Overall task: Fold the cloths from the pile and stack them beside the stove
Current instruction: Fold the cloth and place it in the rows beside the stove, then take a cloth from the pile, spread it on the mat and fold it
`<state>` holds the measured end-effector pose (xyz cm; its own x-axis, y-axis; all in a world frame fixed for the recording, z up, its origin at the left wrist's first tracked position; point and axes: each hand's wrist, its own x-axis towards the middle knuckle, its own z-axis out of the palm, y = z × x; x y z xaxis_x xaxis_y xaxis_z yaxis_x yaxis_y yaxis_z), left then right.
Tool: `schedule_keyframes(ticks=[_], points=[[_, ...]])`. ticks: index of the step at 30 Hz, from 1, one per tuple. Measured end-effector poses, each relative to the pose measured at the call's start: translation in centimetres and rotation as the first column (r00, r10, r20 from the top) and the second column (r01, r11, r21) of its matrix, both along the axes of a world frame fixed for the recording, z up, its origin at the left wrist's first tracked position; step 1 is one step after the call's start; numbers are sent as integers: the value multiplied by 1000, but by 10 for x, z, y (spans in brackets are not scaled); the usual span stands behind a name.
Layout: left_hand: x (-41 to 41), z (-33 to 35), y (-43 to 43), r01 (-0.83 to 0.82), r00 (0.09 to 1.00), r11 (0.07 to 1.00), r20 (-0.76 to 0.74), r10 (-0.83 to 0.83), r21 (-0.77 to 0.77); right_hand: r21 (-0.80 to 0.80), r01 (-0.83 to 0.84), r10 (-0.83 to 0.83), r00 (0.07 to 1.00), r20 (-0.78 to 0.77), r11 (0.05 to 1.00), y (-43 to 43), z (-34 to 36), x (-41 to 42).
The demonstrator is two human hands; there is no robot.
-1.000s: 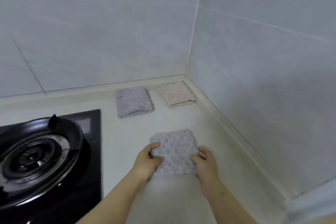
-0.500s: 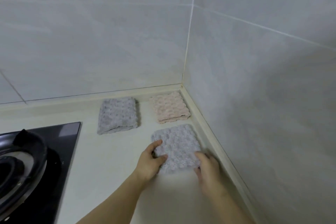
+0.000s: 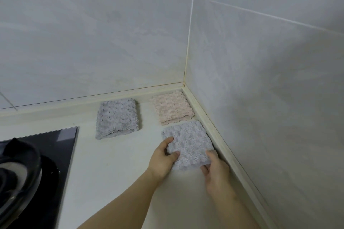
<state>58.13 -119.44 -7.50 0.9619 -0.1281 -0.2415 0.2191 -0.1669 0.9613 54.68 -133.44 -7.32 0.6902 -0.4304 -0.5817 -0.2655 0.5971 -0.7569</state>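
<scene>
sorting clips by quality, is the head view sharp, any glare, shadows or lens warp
Head view: soft, even light, clear texture on the nearest grey cloth; head view: a pale reflection on the black stove glass, no harsh glare; head view: a soft shadow on the counter at that cloth's near edge, and the wide lens stretches the burner at the left edge.

The near grey cloth (image 3: 188, 143) has slid toward the counter's (image 3: 111, 163) back right corner. It now lies just beside the pink cloth (image 3: 173, 109).
</scene>
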Motion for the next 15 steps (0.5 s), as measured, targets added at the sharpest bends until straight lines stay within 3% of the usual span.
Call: schedule_keyframes(ticks=[9, 15], points=[[-48, 4, 26, 24, 994, 993, -99, -36, -119, -284, -24, -1, 996, -87, 959, 19, 12, -65], [-107, 4, 80, -105, 966, 946, -259, 23, -308, -210, 13, -29, 997, -73, 978, 75, 11, -118]])
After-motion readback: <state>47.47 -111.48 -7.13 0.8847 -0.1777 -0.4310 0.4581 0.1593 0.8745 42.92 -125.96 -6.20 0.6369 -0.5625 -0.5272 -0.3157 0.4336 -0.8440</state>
